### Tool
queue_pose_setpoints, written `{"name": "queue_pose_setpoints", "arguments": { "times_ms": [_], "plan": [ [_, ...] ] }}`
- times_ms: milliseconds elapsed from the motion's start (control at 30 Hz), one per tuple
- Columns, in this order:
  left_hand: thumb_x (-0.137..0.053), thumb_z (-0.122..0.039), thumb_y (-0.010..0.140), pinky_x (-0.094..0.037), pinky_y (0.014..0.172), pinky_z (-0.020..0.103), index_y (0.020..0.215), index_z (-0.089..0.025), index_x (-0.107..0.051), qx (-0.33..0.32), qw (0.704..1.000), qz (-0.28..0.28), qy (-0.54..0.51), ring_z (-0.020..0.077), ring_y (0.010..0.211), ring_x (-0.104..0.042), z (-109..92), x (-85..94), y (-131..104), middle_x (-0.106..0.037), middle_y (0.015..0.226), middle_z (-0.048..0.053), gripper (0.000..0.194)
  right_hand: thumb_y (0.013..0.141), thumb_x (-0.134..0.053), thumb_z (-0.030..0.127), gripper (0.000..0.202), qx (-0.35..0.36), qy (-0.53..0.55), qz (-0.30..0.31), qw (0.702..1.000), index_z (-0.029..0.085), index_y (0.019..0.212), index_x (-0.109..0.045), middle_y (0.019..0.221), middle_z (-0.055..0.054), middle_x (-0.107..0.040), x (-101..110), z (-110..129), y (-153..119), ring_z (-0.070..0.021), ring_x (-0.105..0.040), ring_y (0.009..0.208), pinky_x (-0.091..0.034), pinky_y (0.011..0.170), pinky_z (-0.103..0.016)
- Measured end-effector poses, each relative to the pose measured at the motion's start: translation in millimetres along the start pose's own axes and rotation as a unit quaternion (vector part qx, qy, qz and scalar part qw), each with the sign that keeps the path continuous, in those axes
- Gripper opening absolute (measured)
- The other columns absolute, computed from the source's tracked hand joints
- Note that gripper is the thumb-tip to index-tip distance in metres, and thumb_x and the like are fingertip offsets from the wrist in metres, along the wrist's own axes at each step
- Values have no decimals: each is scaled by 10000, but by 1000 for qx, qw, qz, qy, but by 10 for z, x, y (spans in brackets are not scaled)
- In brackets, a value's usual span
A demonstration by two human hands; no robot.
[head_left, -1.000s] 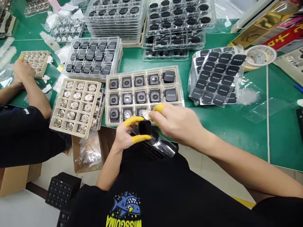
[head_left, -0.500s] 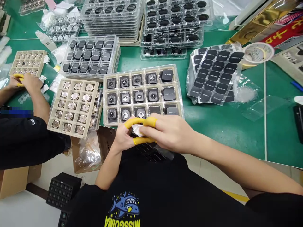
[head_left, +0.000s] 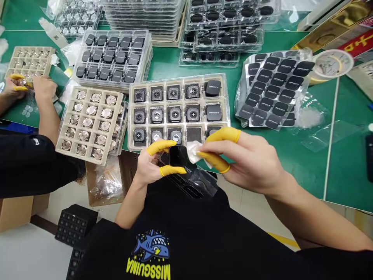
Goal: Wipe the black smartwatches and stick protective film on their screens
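Between the thumb and forefinger of my left hand, both in yellow finger cots, is a black square watch case with its dark glossy face up. My right hand, also with yellow finger cots, pinches a crumpled white wipe just right of the watch. Beyond both hands lies a tray of square watches, most showing their backs. Its right column has black "HiFuture" covers. One front-row compartment holds no watch. Black stickers in clear film rest below my hands, against the shirt.
Sticker sheets and a tape roll lie to the right. Stacked clear trays stand at the back. On the left are a tray of round watch cases and a co-worker's hands. An open carton sits below the table edge.
My right hand has drawn away to the right with the wipe, uncovering the watch face in my left hand. The view has shifted slightly. The co-worker's hands have moved apart.
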State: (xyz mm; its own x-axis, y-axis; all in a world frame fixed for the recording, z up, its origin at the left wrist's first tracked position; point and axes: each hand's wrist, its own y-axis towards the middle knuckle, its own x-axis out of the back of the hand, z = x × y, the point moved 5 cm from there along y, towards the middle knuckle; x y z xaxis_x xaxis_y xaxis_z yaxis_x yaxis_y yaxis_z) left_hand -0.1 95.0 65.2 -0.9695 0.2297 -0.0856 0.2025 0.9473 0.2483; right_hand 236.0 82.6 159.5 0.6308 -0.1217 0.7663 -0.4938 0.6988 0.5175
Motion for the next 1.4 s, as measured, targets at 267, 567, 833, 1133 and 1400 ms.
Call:
{"name": "queue_pose_setpoints", "arguments": {
  "times_ms": [267, 567, 833, 1133, 1400],
  "plan": [
    [-1138, -513, 703, -626, 725, 250, 1321, -284, -894, -49, 997, 49, -16, 140, 811, -733, -63, -59, 27, -781, 955, 3, 703, 1229, -457, 134, 374, 124, -45, 43, 990, 176, 1134, -817, 833, -27, -734, -133, 305, 124, -169, -622, 745, -399, 584, -297],
    [-1164, -407, 687, -704, 769, 253, 1343, -280, -887, -69, 998, 12, -1, 159, 848, -837, -111, 68, -1, -874, 1066, 20, 723, 1125, -671, 131, 121, 52, -125, -9, 991, 172, 1141, -784, 915, -51, -754, -46, -65, -2, -178, -652, 749, -434, 583, -304],
    [-1182, -428, 630, -704, 829, 264, 1328, -302, -895, -48, 998, 20, -41, 170, 905, -842, -90, 46, 12, -871, 1093, 17, 765, 1153, -650, 142, 123, 47, 12, 9, 999, 206, 1204, -743, 1024, -46, -776, -15, 165, 90, -159, -677, 788, -444, 605, -297],
    [-1180, -415, 646, -668, 796, 242, 1308, -272, -892, -63, 997, 31, -24, 148, 861, -792, -79, 24, 30, -823, 1015, 12, 736, 1237, -467, 173, 352, 121, -23, 23, 992, 174, 1116, -797, 877, -43, -739, -220, 318, 155, -173, -609, 775, -367, 572, -303],
    [-1184, -403, 642, -695, 798, 233, 1271, -270, -897, -75, 997, -6, -15, 149, 873, -829, -116, 100, 36, -839, 1044, 6, 704, 1098, -647, 96, 153, 26, -117, -14, 993, 189, 1075, -766, 858, -38, -724, -169, -35, -26, -180, -617, 725, -342, 542, -310]
  ]
}}
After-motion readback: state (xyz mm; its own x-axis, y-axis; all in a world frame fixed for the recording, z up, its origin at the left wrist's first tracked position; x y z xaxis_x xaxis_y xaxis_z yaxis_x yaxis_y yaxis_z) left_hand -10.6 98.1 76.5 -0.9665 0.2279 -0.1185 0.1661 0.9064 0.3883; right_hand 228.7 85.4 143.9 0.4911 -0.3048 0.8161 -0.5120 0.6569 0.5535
